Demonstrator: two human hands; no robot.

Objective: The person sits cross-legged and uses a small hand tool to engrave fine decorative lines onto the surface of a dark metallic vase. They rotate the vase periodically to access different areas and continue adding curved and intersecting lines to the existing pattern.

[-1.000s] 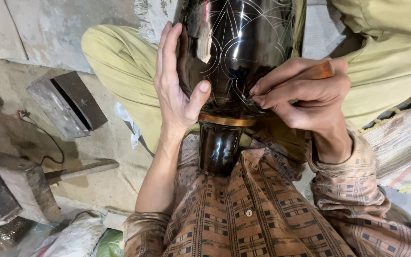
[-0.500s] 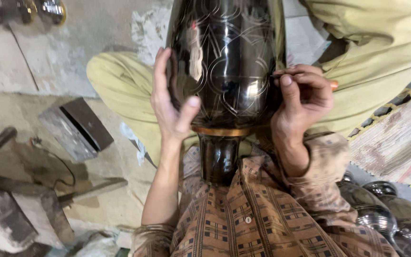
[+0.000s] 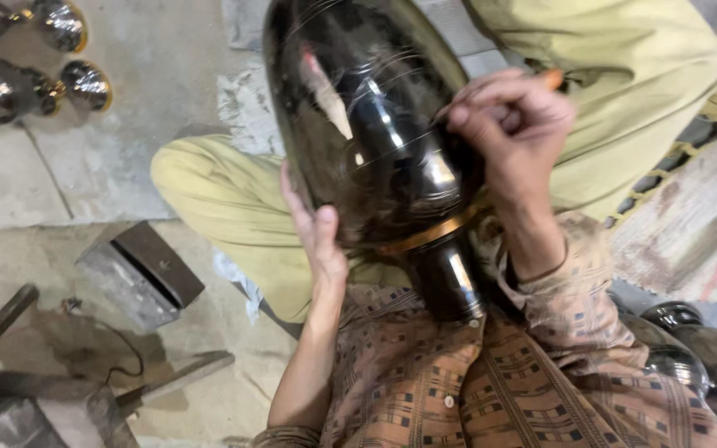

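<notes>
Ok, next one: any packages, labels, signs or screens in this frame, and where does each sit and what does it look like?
None: no package, label, sign or screen shows.
What is there instead:
Black glossy vase, brass band near its neck, held across the lap by the left hand; the right hand touches its side.
Grey metal block on the floor, left.
Small shiny dark vessels, top left.

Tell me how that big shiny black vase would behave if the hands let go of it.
The black vase looks glossy with sharp reflections, so probably slippery. It lies tilted across the lap, steadied by the left hand and right hand; its rounded body would likely roll. It appears rigid and probably fairly heavy.
</notes>
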